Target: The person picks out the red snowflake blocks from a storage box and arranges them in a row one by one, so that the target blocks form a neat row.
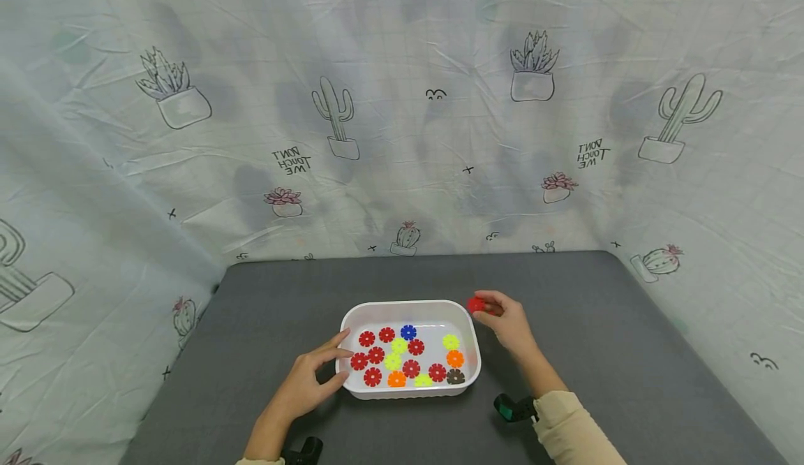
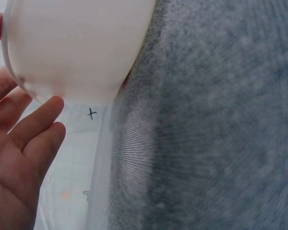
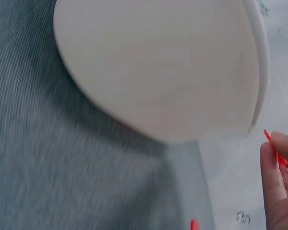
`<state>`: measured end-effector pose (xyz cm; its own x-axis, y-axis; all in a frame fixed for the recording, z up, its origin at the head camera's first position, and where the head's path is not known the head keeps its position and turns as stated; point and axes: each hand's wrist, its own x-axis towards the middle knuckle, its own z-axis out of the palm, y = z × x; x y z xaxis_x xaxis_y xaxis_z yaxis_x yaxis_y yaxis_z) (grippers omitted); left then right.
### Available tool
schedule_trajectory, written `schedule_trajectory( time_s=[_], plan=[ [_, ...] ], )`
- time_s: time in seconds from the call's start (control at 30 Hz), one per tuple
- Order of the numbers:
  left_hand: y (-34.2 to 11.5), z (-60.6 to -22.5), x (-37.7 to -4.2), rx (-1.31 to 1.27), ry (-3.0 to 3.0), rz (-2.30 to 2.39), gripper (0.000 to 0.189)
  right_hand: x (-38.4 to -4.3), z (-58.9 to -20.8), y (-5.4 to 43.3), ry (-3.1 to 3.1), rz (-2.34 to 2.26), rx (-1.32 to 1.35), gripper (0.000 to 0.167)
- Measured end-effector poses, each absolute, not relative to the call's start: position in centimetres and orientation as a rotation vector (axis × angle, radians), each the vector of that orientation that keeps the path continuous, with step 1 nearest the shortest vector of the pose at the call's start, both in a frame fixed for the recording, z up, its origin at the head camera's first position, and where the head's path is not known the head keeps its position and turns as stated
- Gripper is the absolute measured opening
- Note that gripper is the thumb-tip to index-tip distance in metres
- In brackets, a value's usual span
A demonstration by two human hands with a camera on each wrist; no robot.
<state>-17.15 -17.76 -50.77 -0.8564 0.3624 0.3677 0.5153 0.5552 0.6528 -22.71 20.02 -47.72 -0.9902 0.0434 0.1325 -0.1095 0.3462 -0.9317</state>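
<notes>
A white tray [image 1: 411, 393] holds several notched plastic discs, such as a red disc [image 1: 373, 377], a blue disc [image 1: 408, 332] and an orange disc [image 1: 455, 359]. At its left end my left hand [image 1: 306, 381] touches the rim with spread, relaxed fingers. In the left wrist view, fingertips [image 2: 57, 103] lie against the tray's outer wall [image 2: 77, 52]. Just beyond the right rim, my right hand [image 1: 507, 322] pinches a red notched disc [image 1: 475, 304] between thumb and fingers. The right wrist view shows that disc [image 3: 281, 158] edge-on. More red shows under the fingers.
The tray stands on a dark grey cloth-covered table [image 1: 283, 290]. A pale curtain [image 1: 402, 137] with cactus drawings hangs behind and at both sides. Black wrist devices [image 1: 514, 408] show near both sleeves. A small red tip [image 3: 195, 224] appears at the right wrist view's bottom edge.
</notes>
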Motion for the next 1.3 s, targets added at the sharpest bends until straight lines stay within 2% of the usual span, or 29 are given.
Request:
schedule_trajectory(
  time_s=[0.37,0.73,1.3],
  plan=[
    [-17.8,-50.8,-17.2,-0.726,-2.617,-1.173,0.025,-23.7,-50.3,23.0,-2.382,1.782,-0.054,0.041],
    [-17.6,-50.8,-17.3,-0.72,-2.61,-1.16,0.026,-25.0,-51.1,26.0,-2.454,1.732,-0.254,0.041],
    [-17.4,-50.9,-17.4,-0.69,-2.626,-1.172,0.026,-26.4,-51.9,27.5,-2.686,1.36,-0.182,0.038]
  ],
)
